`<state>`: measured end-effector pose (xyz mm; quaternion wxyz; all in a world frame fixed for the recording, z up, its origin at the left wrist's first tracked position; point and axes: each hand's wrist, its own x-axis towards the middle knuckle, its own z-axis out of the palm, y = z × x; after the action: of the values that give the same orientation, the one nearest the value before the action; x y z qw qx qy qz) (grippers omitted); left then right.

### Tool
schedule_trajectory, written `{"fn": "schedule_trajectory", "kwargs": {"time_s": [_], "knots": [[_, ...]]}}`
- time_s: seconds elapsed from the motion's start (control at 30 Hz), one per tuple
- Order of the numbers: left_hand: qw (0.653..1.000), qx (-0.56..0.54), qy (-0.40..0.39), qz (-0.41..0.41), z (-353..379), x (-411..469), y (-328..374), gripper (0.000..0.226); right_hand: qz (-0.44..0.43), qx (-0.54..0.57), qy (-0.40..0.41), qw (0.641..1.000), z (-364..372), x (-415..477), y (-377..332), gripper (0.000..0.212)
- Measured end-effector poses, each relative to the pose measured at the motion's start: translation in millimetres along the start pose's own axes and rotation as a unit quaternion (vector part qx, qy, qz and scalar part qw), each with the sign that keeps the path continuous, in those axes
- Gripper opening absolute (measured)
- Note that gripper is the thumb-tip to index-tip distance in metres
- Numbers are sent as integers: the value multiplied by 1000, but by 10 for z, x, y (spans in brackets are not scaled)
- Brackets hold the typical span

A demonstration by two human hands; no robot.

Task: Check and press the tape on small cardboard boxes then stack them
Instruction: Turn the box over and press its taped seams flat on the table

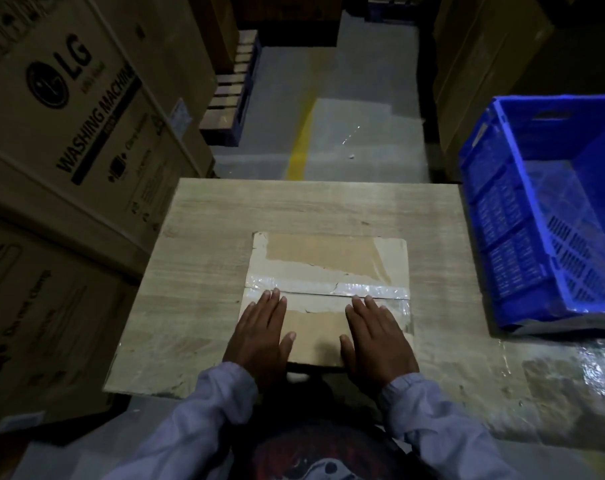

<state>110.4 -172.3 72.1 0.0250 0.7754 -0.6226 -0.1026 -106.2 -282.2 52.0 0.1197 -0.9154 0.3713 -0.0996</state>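
Note:
A flat cardboard box (pixel 325 261) lies on the wooden table (pixel 204 254), near its front edge. A strip of clear tape (pixel 367 290) runs across the box along its middle seam, and torn paper patches show on the top. My left hand (pixel 259 334) lies flat on the near left part of the box, fingers straight, tips touching the tape. On the near right part my right hand (pixel 377 337) lies flat as well, fingertips at the tape line. Neither hand holds anything.
A blue plastic crate (pixel 502 216) stands right of the table on a plastic-covered surface (pixel 554 382). Large washing machine cartons (pixel 69 109) are stacked close on the left. Beyond the table lies grey floor with a yellow line (pixel 301 143) and a pallet (pixel 231 91).

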Motion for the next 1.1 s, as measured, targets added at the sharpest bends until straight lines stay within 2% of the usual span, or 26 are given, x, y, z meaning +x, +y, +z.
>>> {"fn": "schedule_trajectory", "kwargs": {"time_s": [0.17, 0.27, 0.37, 0.57, 0.8, 0.87, 0.97, 1.1], "knots": [[999, 31, 34, -5, -229, 263, -1, 52, 28, -12, 5, 1000, -236, 164, -28, 42], [998, 17, 53, -6, -252, 456, -24, 60, 55, 5, 21, 998, -341, 351, 32, 55], [999, 11, 36, 14, -138, 502, -66, 67, 58, -16, -22, 998, -254, 445, 109, 69], [999, -2, 28, 16, -74, 535, -95, 67, 69, -47, -49, 995, -195, 458, 114, 69], [998, -15, 53, -40, -200, 901, -81, 67, 68, -33, 2, 997, -389, 744, 198, 56], [997, -6, 68, -47, -278, 1090, -154, 68, 94, -42, 0, 995, -419, 920, 286, 61], [998, 0, 56, -42, -200, 1211, -337, 69, 110, -79, -46, 990, -322, 1011, 407, 72], [997, -13, 65, -47, -87, 1192, -419, 70, 113, -108, -50, 986, -214, 1006, 452, 72]]}}
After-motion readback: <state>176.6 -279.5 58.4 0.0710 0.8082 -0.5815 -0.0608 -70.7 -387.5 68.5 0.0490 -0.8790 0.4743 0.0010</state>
